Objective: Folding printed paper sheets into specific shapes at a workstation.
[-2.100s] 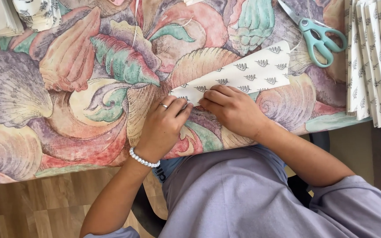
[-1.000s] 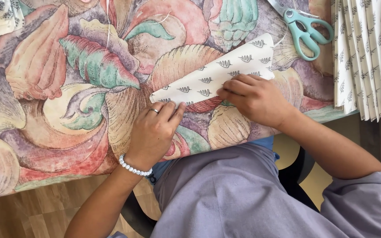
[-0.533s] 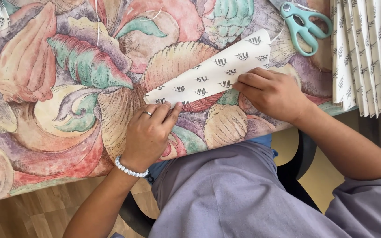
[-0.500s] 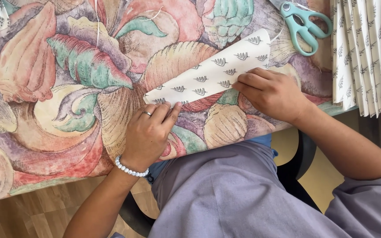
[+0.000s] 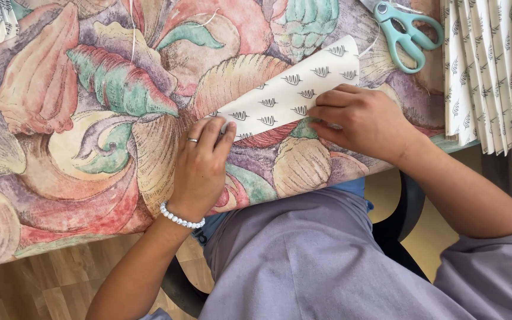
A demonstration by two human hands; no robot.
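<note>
Shell-print tablecloth [image 5: 90,178] fills the view. Left hand [image 5: 200,169] presses flat fingers on the folded patterned paper strip's [image 5: 291,95] near-left tip; right hand [image 5: 365,121] pins its right end, fingers together. First folds look made, pleats remain. Teal scissors [image 5: 407,29] lie far right, beside finished pleated sheets [image 5: 493,65].

Bright, even light, sharp across the frame

Soft, faint shadows lie just under the left hand [image 5: 200,169] and right hand [image 5: 360,121] on the patterned tablecloth [image 5: 60,118]; no glare there, and the cloth's print stays crisp out to its edges.
</note>
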